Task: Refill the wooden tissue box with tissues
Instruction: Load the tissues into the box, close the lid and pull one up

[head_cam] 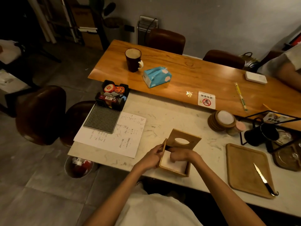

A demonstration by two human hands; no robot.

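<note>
Tissues (176,163) sit inside wooden tissue box (175,172) at near table (162,115) edge, lid (184,140) tilted up behind. Left hand (152,158) grips box wall – prob. steadying it; right hand (178,154), fingers curled, presses stack down w/ knuckles to seat it.

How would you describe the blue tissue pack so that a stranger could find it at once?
Look at the long orange-brown wooden table behind the white marble counter. Near its left end stands a dark mug, and the blue tissue pack lies just right of it. It is the only bright blue, soft-sided thing on that table.
</note>
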